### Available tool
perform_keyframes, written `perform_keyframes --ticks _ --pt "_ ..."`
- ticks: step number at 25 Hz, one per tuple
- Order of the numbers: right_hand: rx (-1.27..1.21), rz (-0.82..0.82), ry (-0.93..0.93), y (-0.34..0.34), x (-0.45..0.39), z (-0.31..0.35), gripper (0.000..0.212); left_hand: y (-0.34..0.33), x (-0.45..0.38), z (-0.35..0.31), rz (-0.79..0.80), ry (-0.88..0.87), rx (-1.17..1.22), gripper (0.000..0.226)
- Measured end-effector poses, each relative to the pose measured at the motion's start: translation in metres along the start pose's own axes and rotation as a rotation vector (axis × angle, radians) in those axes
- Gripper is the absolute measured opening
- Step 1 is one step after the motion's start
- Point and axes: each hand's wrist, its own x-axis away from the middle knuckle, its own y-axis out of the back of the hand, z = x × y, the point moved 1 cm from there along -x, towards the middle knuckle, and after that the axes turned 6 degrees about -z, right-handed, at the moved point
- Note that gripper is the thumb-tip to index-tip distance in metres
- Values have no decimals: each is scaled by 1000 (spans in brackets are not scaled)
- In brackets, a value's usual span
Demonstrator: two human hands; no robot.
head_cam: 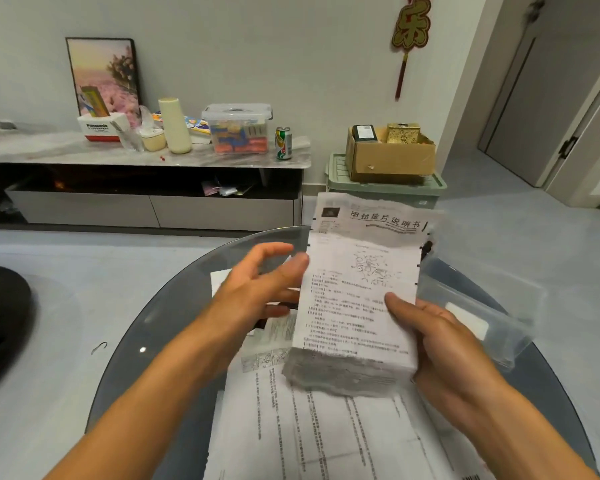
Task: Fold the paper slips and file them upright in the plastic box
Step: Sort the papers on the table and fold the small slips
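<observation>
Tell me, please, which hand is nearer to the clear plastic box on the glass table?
The right hand: it pinches the paper slip directly beside the plastic box, which lies just to its right. The left hand is open on the slip's far side.

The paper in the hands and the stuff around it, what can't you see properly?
Head view only:
- Paper slip: small print is blurred, and its lower edge smears with motion.
- Right hand: the slip hides its fingers; only the thumb shows.
- Left hand: its fingers are blurred, so touch with the slip is unclear.
- Plastic box: clear and blurred, its contents unreadable.
- Sheets on the glass table: partly covered by arms and cut off by the bottom edge.
</observation>
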Motion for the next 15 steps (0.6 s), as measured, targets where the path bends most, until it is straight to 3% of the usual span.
perform_keyframes --ticks 1,3,5,8,11,15 --pt "-7 2 -41 -1 1 -2 28 -7 3 3 69 26 1 48" --pt "-7 -23 -44 -2 1 -8 24 -18 8 9 58 21 -15 57" --pt "34 -111 72 -2 -1 -8 19 -22 11 10 -26 -22 -49 61" --pt "208 -242 319 0 0 -4 30 -18 8 11 -72 -63 -7 57" --pt "211 -142 421 0 2 0 40 -16 5 11 -8 -58 9 49" --pt "355 5 421 6 -3 3 50 -11 4 12 -11 -62 -92 41"
